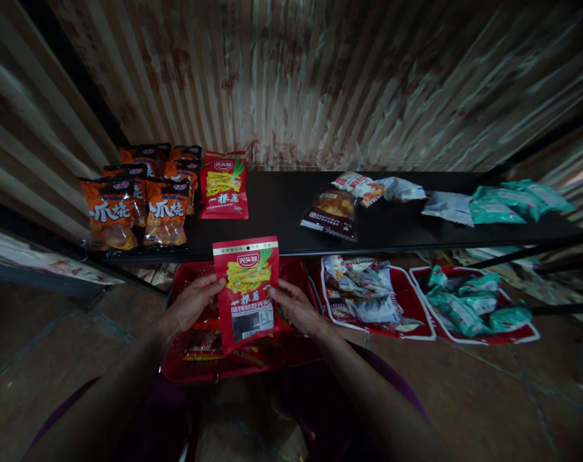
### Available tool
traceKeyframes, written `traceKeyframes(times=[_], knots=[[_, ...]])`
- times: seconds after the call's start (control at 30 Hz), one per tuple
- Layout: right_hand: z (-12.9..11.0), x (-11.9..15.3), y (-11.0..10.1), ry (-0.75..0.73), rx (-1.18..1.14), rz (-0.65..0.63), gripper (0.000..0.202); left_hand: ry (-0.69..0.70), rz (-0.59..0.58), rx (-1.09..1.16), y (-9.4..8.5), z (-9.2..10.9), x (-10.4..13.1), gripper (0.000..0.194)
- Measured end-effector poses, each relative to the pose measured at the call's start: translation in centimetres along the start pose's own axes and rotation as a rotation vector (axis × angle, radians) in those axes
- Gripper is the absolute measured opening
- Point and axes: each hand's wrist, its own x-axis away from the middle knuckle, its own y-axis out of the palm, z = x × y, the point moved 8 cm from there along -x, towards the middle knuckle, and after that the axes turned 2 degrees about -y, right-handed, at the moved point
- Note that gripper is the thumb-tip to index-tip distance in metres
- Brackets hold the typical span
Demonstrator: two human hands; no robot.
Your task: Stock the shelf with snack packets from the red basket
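Note:
Between my two hands hangs a red snack bag [248,298] with yellow sticks and green onion printed on its front. My left hand [198,299] pinches its left edge, and my right hand [296,305] grips the right edge. Both thumbs lie on the front; the fingers behind are mostly hidden. Below the held bag, a red basket [169,367] contains more snack packets, partly covered by my hands. A matching red snack bag [224,186] stands upright on the black shelf [272,224], beside several orange snack bags [166,212] at the left.
On the shelf's right lie a brown snack bag [330,212], white packets [402,189] and teal packets [498,204]. Below stand a red basket [429,335] of white packets and another red basket [532,335] of teal packets. A pleated curtain [272,83] hangs behind.

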Motion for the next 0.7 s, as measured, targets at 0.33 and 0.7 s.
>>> traceKeyframes(times=[0.33, 0.7], knots=[[-2.1, -1.1, -3.3, -0.171, -0.065, 0.311, 0.034, -0.067, -0.039, -0.035, 0.9, -1.3, -0.3, 0.043], [-2.3, -1.3, -5.0, -0.187, -0.004, 0.461, 0.027, -0.036, -0.010, -0.054, 1.0, -1.4, -0.3, 0.045]])
